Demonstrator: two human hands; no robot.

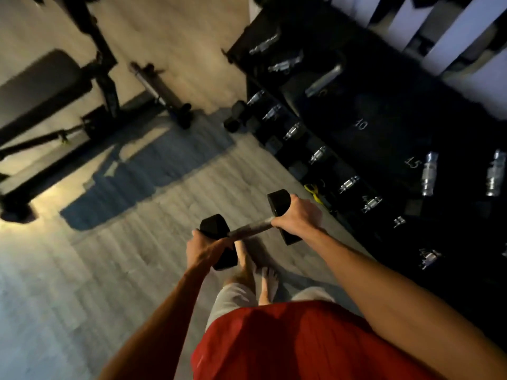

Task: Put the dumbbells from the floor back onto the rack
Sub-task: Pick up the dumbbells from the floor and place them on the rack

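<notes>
I am holding one black hex dumbbell in both hands, clear of the floor, out in front of my waist. My left hand is wrapping its grip round one end of the handle, fingers curled tight where the bar meets the left head. My right hand is closing its grip over the other end, knuckles up against the right head. The metal handle is showing bare between the two grips, and the bar is sitting slanted in the view, its right end higher.

Under it my bare feet are standing on the grey wood floor. Just to my right the dark rack is carrying rows of racked dumbbells, their chrome handles catching the light, with 10 and 15 readable among them. A yellow strap is lying at the rack's foot.

Further out, a small dark dumbbell is lying on the floor beside the rack; blur is hiding its detail. A short bar is resting on the floor between the rack and a padded bench on my left.
</notes>
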